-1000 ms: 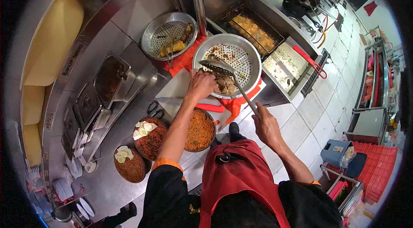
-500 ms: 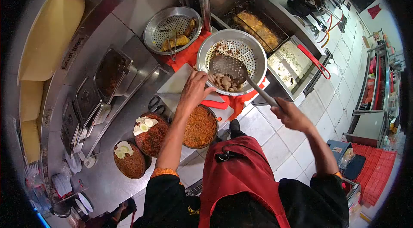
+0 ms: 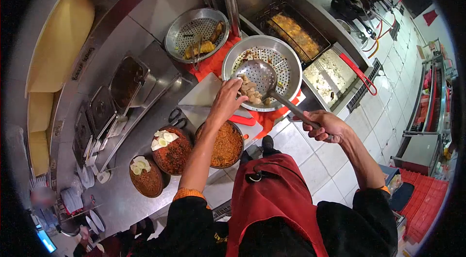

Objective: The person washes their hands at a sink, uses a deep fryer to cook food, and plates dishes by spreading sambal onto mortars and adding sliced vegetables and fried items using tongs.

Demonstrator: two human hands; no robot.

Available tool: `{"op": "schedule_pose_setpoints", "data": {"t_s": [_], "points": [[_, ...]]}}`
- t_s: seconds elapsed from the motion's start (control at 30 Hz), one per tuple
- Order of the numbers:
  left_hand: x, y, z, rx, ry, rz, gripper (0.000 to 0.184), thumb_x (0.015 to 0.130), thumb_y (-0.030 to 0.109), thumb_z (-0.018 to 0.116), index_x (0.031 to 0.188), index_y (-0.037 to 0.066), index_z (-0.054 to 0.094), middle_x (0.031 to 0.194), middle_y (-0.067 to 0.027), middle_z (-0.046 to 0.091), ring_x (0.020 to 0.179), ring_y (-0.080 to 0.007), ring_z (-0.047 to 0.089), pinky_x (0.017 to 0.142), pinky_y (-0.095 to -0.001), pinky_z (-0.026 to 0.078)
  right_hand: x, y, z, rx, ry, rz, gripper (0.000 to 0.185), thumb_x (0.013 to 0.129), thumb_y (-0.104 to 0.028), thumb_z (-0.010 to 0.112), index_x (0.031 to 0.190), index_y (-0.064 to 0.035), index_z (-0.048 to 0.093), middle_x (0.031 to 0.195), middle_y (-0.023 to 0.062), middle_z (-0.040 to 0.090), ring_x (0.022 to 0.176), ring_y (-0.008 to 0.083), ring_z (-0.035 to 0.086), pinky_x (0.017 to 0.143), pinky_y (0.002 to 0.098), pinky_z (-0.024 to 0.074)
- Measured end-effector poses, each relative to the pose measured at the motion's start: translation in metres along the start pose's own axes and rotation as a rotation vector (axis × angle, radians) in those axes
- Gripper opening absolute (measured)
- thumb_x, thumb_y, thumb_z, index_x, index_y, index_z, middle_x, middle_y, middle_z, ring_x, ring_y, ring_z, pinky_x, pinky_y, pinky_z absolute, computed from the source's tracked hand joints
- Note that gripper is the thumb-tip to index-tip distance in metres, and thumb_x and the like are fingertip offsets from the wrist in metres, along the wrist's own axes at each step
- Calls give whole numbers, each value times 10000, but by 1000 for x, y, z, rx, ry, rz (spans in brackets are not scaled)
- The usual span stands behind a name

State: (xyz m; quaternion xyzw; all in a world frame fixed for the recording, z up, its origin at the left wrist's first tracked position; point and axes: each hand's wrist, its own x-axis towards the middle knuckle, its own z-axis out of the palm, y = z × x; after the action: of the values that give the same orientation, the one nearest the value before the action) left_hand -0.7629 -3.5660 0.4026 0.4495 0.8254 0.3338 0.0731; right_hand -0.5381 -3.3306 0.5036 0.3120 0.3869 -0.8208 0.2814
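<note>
A perforated metal colander (image 3: 286, 55) holds pale cut pieces, apparently meat (image 3: 250, 91), bunched on its near left side. My right hand (image 3: 326, 128) is closed round the long handle of a perforated skimmer (image 3: 257, 73), whose bowl lies inside the colander beside the pieces. At the colander's left rim is my left hand (image 3: 228, 98), thumb and fingers apart, the fingertips reaching over the rim to the pieces. Below the colander, a red-handled knife (image 3: 241, 120) lies on a white cutting board (image 3: 201, 91). A red cloth (image 3: 264, 117) shows under the colander.
Another colander (image 3: 179, 31) with tongs and fried pieces stands behind. A frying basket (image 3: 293, 33) sits in the fryer at right; a red-handled basket (image 3: 359, 75) is nearby. Several bowls, one a reddish bowl (image 3: 172, 155), and black scissors (image 3: 177, 118) lie on the steel counter (image 3: 114, 203).
My left hand has moved inward over the rim to the pieces. The skimmer bowl has tilted and shifted, and my right hand now shows its fingers curled round the handle's end.
</note>
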Motion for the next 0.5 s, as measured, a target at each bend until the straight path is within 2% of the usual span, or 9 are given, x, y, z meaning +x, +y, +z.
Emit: {"op": "schedule_pose_setpoints", "data": {"t_s": [0.13, 0.23, 0.33, 0.37, 0.4, 0.47, 0.5], "points": [[-3, 8, -6, -80, 70, -33, 495, 742, 102, 741, 1166, -57, 542, 1163, -196, 557, 1072, -360, 533, 937, -397, 433, -16, -1, 16, -54, 80, 0, 317, 991, -314, 453, 1008, -3, 508, 705, -16, 420, 442, 9, 325, 318, 157, 256], [-24, 21, -19, -75, 155, -57, 494, 749, 89, 733, 1179, -57, 537, 1149, -200, 565, 1059, -358, 541, 918, -392, 440, -30, 2, 47, -177, 149, -12, 319, 981, -346, 471, 902, -37, 475, 667, -19, 418, 435, 26, 328, 337, 180, 256], [-69, 34, -38, -76, 223, -202, 494, 763, 120, 745, 1195, -27, 558, 1164, -185, 576, 1026, -326, 580, 862, -369, 480, -33, 20, 71, -253, 129, 55, 338, 969, -376, 487, 955, -39, 497, 647, -18, 426, 435, 38, 334, 349, 199, 260], [-89, 36, -43, 21, 285, -175, 488, 769, 121, 745, 1201, -12, 562, 1170, -172, 579, 1006, -301, 600, 819, -357, 506, -30, 32, 78, -239, 102, 67, 359, 965, -383, 490, 1051, -35, 508, 644, -15, 439, 438, 44, 355, 351, 208, 268], [-110, 34, -43, -14, 298, -254, 492, 768, 126, 743, 1200, -18, 555, 1173, -176, 575, 1027, -316, 587, 849, -370, 490, -28, 44, 88, -369, 137, 91, 374, 978, -348, 469, 1173, -30, 491, 654, -10, 457, 434, 52, 370, 353, 220, 287], [-157, 25, -33, -84, 326, -417, 500, 767, 135, 738, 1196, -31, 543, 1179, -183, 566, 1069, -347, 560, 910, -396, 458, -21, 65, 112, -527, 57, 51, 385, 989, -322, 453, 1242, -32, 471, 660, -9, 466, 428, 57, 374, 373, 220, 310], [-179, 22, -27, -36, 354, -439, 485, 772, 143, 743, 1187, -22, 555, 1168, -178, 574, 1038, -343, 582, 872, -397, 486, -16, 78, 116, -573, 38, 22, 382, 992, -304, 448, 1252, -25, 465, 697, 16, 511, 466, 99, 430, 424, 255, 371]]}}
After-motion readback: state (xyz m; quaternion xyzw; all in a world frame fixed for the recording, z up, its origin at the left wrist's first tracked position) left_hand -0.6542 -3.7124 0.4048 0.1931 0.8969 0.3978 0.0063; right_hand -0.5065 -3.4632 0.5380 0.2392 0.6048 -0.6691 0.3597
